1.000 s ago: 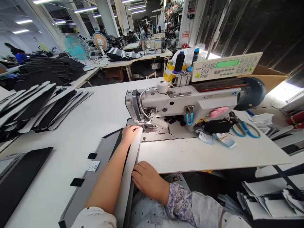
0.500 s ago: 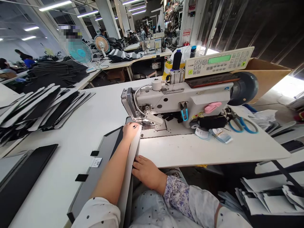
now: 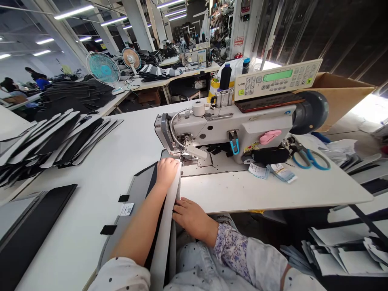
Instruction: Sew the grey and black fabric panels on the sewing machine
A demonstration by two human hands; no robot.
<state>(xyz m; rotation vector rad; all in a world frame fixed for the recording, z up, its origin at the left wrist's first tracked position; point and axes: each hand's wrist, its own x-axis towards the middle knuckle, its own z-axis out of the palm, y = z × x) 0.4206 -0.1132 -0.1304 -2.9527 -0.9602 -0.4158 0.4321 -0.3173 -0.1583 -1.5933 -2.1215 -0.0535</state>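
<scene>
A grey fabric panel (image 3: 133, 191) with dark edging, black tabs and a white label lies left of the sewing machine (image 3: 212, 125). Its pale folded strip (image 3: 165, 224) runs from the machine's presser foot (image 3: 182, 157) down to my lap. Curled over the strip's far end, just short of the presser foot, my left hand (image 3: 166, 171) is closed on the panel; its fingertips are partly hidden. Nearer my body, my right hand (image 3: 194, 218) holds the strip's right edge at the table's front, its thumb out of sight.
Stacked cut panels (image 3: 60, 137) lie on the left, with a black-edged folded piece (image 3: 39, 230) nearer. To the right are blue-handled scissors (image 3: 309, 157), paper labels (image 3: 281, 173) and hanging blue snips (image 3: 233, 143). A cardboard box (image 3: 342, 95) stands behind the machine.
My left hand has rolled over, its knuckles now on top where a pinch showed before. The view has shifted slightly, and my right hand stays at the strip's edge.
</scene>
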